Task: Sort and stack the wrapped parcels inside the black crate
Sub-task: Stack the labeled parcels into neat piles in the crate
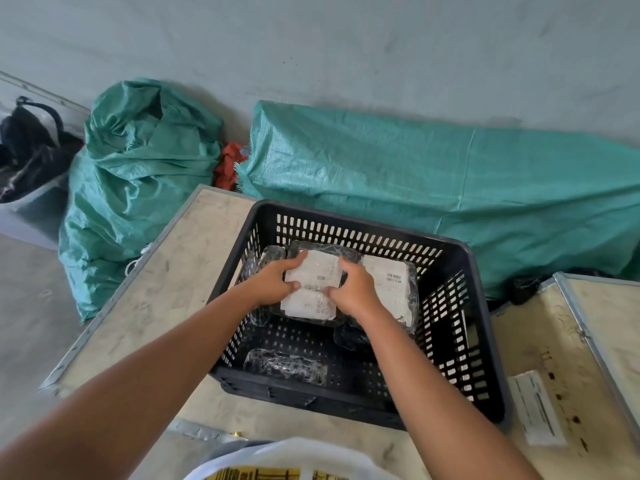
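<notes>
Labelled parcel (313, 271) between left hand (273, 280) and right hand (356, 289), inside black crate (485, 358)

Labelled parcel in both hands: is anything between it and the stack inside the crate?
Nothing visible. Left hand and right hand grip the labelled parcel directly over another parcel in the black crate.

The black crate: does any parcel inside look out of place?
One dark wrapped parcel lies alone near the front wall of the black crate, apart from the group at the back, where both hands hold a labelled parcel.
</notes>
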